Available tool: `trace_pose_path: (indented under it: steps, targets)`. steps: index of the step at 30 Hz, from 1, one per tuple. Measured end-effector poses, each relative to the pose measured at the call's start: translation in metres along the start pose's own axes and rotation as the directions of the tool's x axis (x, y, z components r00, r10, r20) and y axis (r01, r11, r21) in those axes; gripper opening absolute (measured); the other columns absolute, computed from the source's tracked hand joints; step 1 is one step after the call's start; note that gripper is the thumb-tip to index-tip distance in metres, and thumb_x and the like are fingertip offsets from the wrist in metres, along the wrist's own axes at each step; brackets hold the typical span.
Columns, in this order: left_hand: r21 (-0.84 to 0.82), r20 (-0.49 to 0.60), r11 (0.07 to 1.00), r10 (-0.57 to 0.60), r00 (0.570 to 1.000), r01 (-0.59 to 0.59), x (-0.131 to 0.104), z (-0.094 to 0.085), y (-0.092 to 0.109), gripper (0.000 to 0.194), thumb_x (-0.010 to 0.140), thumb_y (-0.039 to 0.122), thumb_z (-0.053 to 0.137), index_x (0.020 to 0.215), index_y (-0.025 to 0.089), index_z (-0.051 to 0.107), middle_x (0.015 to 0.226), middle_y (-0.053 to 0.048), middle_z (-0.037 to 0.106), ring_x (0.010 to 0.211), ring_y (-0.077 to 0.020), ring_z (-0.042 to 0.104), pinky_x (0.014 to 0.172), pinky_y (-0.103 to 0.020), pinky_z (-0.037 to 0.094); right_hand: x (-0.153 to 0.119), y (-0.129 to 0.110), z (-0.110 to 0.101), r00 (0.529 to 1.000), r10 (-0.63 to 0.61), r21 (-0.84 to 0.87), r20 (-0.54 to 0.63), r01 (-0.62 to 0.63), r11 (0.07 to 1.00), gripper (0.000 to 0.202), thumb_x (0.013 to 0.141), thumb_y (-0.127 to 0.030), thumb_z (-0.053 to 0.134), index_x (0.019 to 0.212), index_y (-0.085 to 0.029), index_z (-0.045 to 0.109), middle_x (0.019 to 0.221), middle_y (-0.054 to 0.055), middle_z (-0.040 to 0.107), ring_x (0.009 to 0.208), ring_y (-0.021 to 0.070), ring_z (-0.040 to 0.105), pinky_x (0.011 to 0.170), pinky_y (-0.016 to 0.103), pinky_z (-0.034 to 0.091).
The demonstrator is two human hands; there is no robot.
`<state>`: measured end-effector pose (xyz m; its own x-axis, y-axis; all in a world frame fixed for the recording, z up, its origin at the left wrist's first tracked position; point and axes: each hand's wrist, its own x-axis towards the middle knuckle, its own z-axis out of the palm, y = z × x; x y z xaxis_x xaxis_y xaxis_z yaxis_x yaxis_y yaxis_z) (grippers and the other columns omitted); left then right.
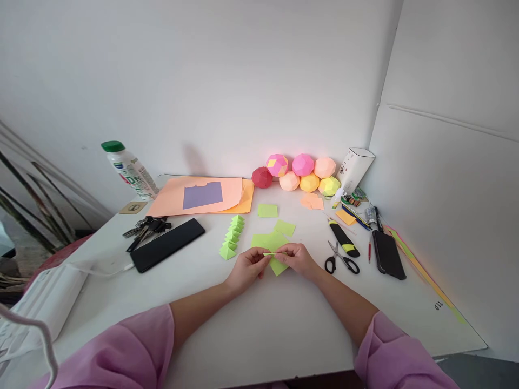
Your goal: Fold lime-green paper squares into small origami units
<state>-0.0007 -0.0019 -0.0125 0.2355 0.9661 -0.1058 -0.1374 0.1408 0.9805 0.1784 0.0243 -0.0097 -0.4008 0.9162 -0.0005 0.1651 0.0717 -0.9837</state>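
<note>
Both hands meet over the middle of the white table, pinching a small folded piece of green paper (269,254) between thumbs and fingers. My left hand (248,268) grips its left end and my right hand (299,259) its right end. Beneath and behind the fingers lie several flat green paper sheets (263,241), partly covered by the hands. A separate green square (267,210) rests farther back. Left of my left hand stands a row of folded green paper pyramids (232,237).
Faceted paper balls (303,165) are stacked by the wall. To the right lie scissors (343,259), a utility knife (343,237) and a phone (388,254). On the left are a black power bank (168,245), keys (148,229), orange paper sheets (170,200) and a bottle (132,172).
</note>
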Motion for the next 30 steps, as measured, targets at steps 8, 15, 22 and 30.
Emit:
trace_pose_path:
  steps: [8, 15, 22, 30]
  targets:
    - [0.002, -0.029, 1.0, 0.014, 0.999, -0.014, -0.0003, 0.0009, 0.0001, 0.029, 0.071, 0.043, 0.064, 0.079, 0.016, 0.057, 0.044, 0.008, 0.046, 0.037, -0.0067, 0.041, 0.04, -0.02, 0.031, 0.0004, -0.0013, -0.0002, 1.0, 0.005, -0.003, 0.003, -0.005, 1.0, 0.029, 0.072, -0.041, 0.066, 0.076, -0.013, 0.068, 0.054, -0.003, 0.05, 0.049, 0.0081, 0.039, 0.046, 0.021, 0.031]
    - [0.021, -0.045, 1.0, 0.014, 0.999, -0.013, -0.0022, 0.002, 0.002, 0.028, 0.074, 0.044, 0.06, 0.073, 0.017, 0.053, 0.043, 0.007, 0.049, 0.037, -0.008, 0.043, 0.042, -0.021, 0.034, 0.0017, 0.0005, 0.0002, 1.0, 0.018, 0.027, 0.017, -0.019, 0.999, 0.03, 0.073, -0.043, 0.065, 0.077, -0.013, 0.068, 0.057, -0.001, 0.055, 0.051, 0.0091, 0.044, 0.048, 0.022, 0.034]
    - [0.012, -0.123, 1.0, 0.025, 0.992, -0.024, -0.0047, 0.0028, 0.0035, 0.025, 0.074, 0.041, 0.059, 0.068, 0.018, 0.05, 0.046, 0.006, 0.052, 0.037, -0.0091, 0.048, 0.044, -0.023, 0.038, 0.0017, -0.0024, 0.001, 0.999, 0.047, 0.063, 0.016, -0.048, 0.997, 0.031, 0.07, -0.043, 0.067, 0.076, -0.013, 0.067, 0.056, -0.002, 0.054, 0.05, 0.0091, 0.044, 0.048, 0.022, 0.034]
    - [-0.139, -0.203, 0.99, -0.01, 0.979, -0.018, 0.0, -0.0017, 0.004, 0.024, 0.074, 0.039, 0.057, 0.067, 0.018, 0.049, 0.055, 0.005, 0.054, 0.041, -0.0082, 0.047, 0.043, -0.023, 0.041, 0.0028, -0.0009, -0.0015, 0.997, 0.062, 0.062, -0.045, -0.059, 0.996, 0.028, 0.071, -0.041, 0.066, 0.075, -0.014, 0.066, 0.054, -0.003, 0.051, 0.049, 0.0085, 0.041, 0.046, 0.021, 0.034]
